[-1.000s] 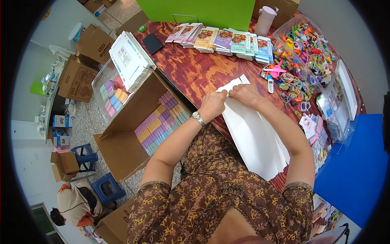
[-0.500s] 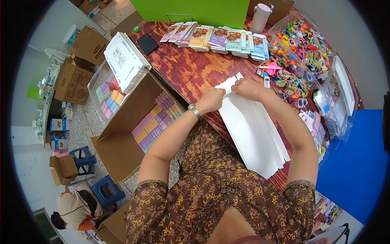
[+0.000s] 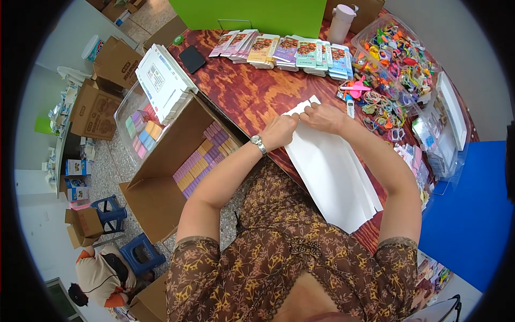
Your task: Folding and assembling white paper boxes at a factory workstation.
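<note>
A white layered sheet, like stiff paper or a flat carton [image 3: 330, 177], lies aslant over the front edge of the table. At its far end my left hand [image 3: 279, 132], with a watch on the wrist, has its fingers closed on the left edge. Close beside it, my right hand [image 3: 324, 117] pinches the same end. White tips poke out just beyond both hands. The fingertips partly cover what they grip. The sheet's loose layers fan apart at the near right end.
Left of me stands an open cardboard box [image 3: 153, 212] of small coloured packs. Several stacks of printed packets [image 3: 263, 51] line the table's back. On the right are a clear tray of colourful trinkets [image 3: 397, 59] and a pink-white bottle [image 3: 341, 24]. A person [image 3: 104, 273] is at lower left.
My right hand has shifted slightly left, nearer my left hand, and the sheet's far end has moved a little with it. The person at lower left has moved their head.
</note>
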